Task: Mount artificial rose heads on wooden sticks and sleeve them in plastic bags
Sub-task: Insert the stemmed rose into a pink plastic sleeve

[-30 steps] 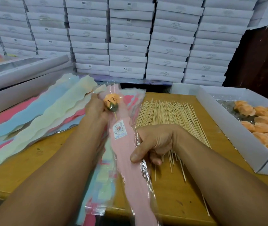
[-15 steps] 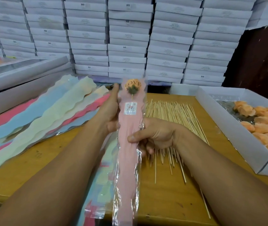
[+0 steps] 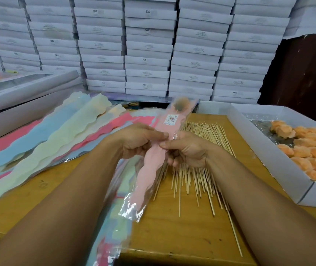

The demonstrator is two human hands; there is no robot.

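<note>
A long pink plastic bag [image 3: 149, 169] slants over the middle of the table, with an orange rose head [image 3: 181, 105] on a stick blurred inside its far end. My left hand [image 3: 138, 139] pinches the bag's middle from the left. My right hand [image 3: 186, 148] pinches it from the right, thumb on top. Under the right hand a pile of wooden sticks [image 3: 197, 169] lies spread on the table. Loose orange rose heads [image 3: 311, 150] fill a white box on the right. Coloured wavy-edged bags [image 3: 47, 143] fan out on the left.
The white box [image 3: 264, 158] stands along the table's right side. A flat grey lidded box [image 3: 28, 96] sits at the back left. Stacked white cartons [image 3: 149, 48] form a wall behind the wooden table [image 3: 182, 237]. More bags hang over the front edge.
The rose went from low in the bag to its far end. The sleeved bag then tilted to the right and away, and both hands closed in on its middle.
</note>
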